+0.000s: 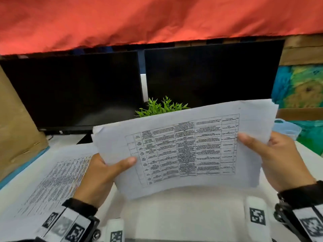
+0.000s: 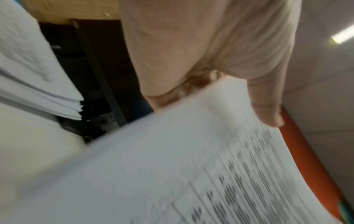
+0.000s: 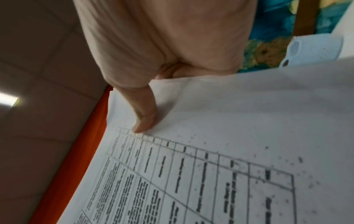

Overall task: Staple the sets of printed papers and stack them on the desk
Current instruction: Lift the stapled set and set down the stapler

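Both hands, left hand (image 1: 103,173) and right hand (image 1: 279,158), are pinching a set (image 1: 183,149) above the surface (image 1: 183,206); no stapler showing, so stapling is probably pending. Another pile (image 1: 57,180) is lying left.

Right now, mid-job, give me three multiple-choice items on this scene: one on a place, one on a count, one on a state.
1. The small green plant stands:
A. in front of the monitors
B. on the cardboard
C. in a hand

2. Black monitors in view:
A. one
B. two
C. three

3. The white printed table sheets are:
A. flat on the desk
B. held up by both hands
C. rolled up

Answers: 1 A, its leaves show between the screens; 2 B, side by side; 3 B, left hand and right hand each pinch an edge.
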Demonstrator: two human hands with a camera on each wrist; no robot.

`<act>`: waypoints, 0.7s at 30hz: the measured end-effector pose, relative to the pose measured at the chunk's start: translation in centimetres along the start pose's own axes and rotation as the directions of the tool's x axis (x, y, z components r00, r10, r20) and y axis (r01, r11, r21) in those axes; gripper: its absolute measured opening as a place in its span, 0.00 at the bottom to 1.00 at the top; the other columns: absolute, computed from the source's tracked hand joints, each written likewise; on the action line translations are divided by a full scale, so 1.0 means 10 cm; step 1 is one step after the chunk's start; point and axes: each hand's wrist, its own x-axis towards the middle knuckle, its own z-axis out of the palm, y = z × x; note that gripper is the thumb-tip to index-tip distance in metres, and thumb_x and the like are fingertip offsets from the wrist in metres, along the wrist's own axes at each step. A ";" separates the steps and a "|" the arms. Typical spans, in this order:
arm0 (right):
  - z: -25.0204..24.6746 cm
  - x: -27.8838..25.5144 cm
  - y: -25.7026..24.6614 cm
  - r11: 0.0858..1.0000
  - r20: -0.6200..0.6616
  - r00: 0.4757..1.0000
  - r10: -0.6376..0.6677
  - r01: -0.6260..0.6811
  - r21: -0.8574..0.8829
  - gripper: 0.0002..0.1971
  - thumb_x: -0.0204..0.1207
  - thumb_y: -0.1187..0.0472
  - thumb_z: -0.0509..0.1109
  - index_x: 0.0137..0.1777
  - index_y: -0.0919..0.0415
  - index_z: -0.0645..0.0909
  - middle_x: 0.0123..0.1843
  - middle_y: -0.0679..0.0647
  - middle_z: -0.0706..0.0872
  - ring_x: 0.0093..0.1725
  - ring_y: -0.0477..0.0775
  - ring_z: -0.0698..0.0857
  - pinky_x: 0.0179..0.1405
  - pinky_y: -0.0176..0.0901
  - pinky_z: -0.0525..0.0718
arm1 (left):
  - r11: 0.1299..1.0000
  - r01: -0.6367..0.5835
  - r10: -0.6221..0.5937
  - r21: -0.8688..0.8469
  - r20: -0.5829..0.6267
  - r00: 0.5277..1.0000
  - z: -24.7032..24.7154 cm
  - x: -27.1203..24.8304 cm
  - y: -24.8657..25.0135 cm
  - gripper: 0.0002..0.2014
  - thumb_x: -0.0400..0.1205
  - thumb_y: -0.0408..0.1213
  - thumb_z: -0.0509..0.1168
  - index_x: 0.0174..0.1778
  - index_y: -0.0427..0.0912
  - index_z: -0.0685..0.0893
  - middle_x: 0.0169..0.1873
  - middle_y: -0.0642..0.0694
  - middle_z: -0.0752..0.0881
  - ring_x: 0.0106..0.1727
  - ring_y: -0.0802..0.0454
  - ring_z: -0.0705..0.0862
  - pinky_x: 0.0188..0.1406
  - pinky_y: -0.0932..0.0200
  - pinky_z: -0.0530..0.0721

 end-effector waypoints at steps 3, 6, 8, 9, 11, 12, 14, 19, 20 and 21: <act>0.00 -0.07 0.02 0.999 0.098 0.994 -0.039 0.041 -0.011 0.30 0.54 0.41 0.85 0.56 0.56 0.89 0.55 0.53 0.92 0.54 0.55 0.91 0.50 0.47 0.89 | 0.999 -0.048 0.049 0.021 -0.038 0.998 0.04 0.00 0.02 0.28 0.54 0.45 0.87 0.50 0.47 0.92 0.53 0.42 0.92 0.55 0.41 0.90 0.55 0.43 0.89; -0.02 -0.14 0.09 1.000 0.079 0.997 -0.019 0.019 -0.008 0.37 0.42 0.35 0.86 0.52 0.52 0.91 0.52 0.54 0.92 0.51 0.52 0.91 0.47 0.42 0.89 | 0.998 -0.053 0.053 0.026 -0.010 0.999 0.00 -0.04 -0.06 0.38 0.46 0.55 0.87 0.53 0.49 0.92 0.54 0.41 0.91 0.55 0.42 0.90 0.53 0.49 0.89; 0.00 -0.20 0.19 0.999 0.066 0.997 0.035 -0.036 0.008 0.33 0.43 0.38 0.87 0.50 0.51 0.91 0.50 0.55 0.93 0.50 0.53 0.91 0.47 0.40 0.89 | 0.999 -0.025 0.024 0.035 0.019 1.000 -0.01 -0.07 -0.17 0.41 0.47 0.53 0.87 0.57 0.44 0.90 0.54 0.39 0.91 0.56 0.39 0.90 0.51 0.51 0.89; 0.02 -0.23 0.21 0.997 0.068 0.996 0.065 -0.067 0.031 0.30 0.45 0.40 0.87 0.49 0.50 0.91 0.49 0.54 0.93 0.51 0.54 0.91 0.46 0.40 0.89 | 0.999 -0.019 0.018 0.040 0.017 1.000 -0.02 -0.07 -0.22 0.41 0.48 0.53 0.87 0.58 0.42 0.89 0.54 0.38 0.91 0.56 0.38 0.89 0.51 0.50 0.89; 0.05 -0.25 0.23 0.992 0.071 0.993 0.098 -0.102 0.067 0.25 0.49 0.43 0.85 0.48 0.49 0.92 0.50 0.54 0.93 0.51 0.54 0.92 0.44 0.39 0.89 | 0.999 -0.017 0.017 0.047 -0.012 1.000 -0.02 -0.06 -0.25 0.40 0.49 0.53 0.87 0.58 0.43 0.88 0.54 0.39 0.91 0.55 0.39 0.90 0.52 0.49 0.90; 0.06 -0.24 0.21 0.990 0.074 0.992 0.105 -0.112 0.087 0.22 0.51 0.45 0.84 0.47 0.49 0.92 0.49 0.54 0.93 0.51 0.54 0.92 0.43 0.38 0.89 | 0.998 -0.023 0.024 0.058 -0.022 0.999 -0.02 -0.05 -0.24 0.39 0.50 0.53 0.86 0.57 0.43 0.88 0.54 0.40 0.91 0.55 0.41 0.90 0.52 0.48 0.90; 0.06 -0.21 0.16 0.987 0.101 0.990 0.097 -0.109 0.114 0.23 0.52 0.43 0.84 0.48 0.51 0.92 0.50 0.55 0.93 0.50 0.55 0.92 0.43 0.38 0.88 | 0.996 -0.024 0.026 0.083 -0.030 0.999 -0.05 -0.03 -0.22 0.36 0.54 0.51 0.84 0.58 0.42 0.88 0.53 0.41 0.91 0.54 0.41 0.91 0.53 0.45 0.89; 0.09 -0.22 0.25 0.984 0.128 0.978 0.166 -0.173 0.038 0.34 0.46 0.34 0.84 0.53 0.50 0.90 0.53 0.52 0.92 0.55 0.52 0.90 0.57 0.51 0.84 | 0.998 0.012 -0.012 0.056 0.005 1.000 -0.06 -0.07 -0.29 0.35 0.55 0.49 0.86 0.58 0.42 0.88 0.54 0.39 0.91 0.55 0.39 0.90 0.57 0.39 0.87; 0.09 -0.24 0.28 0.982 0.136 0.974 0.180 -0.186 0.033 0.35 0.46 0.35 0.84 0.54 0.50 0.90 0.54 0.51 0.92 0.56 0.51 0.90 0.59 0.52 0.82 | 0.998 0.020 -0.021 0.051 0.007 1.000 -0.05 -0.10 -0.32 0.28 0.60 0.41 0.85 0.57 0.46 0.89 0.54 0.40 0.91 0.55 0.40 0.90 0.59 0.36 0.85; 0.09 -0.26 0.30 0.980 0.140 0.972 0.188 -0.195 0.037 0.35 0.46 0.35 0.84 0.54 0.49 0.90 0.55 0.51 0.92 0.57 0.51 0.90 0.60 0.53 0.82 | 0.998 0.031 -0.031 0.051 -0.007 0.999 -0.04 -0.13 -0.33 0.22 0.63 0.34 0.82 0.54 0.50 0.90 0.53 0.41 0.91 0.54 0.40 0.90 0.61 0.34 0.84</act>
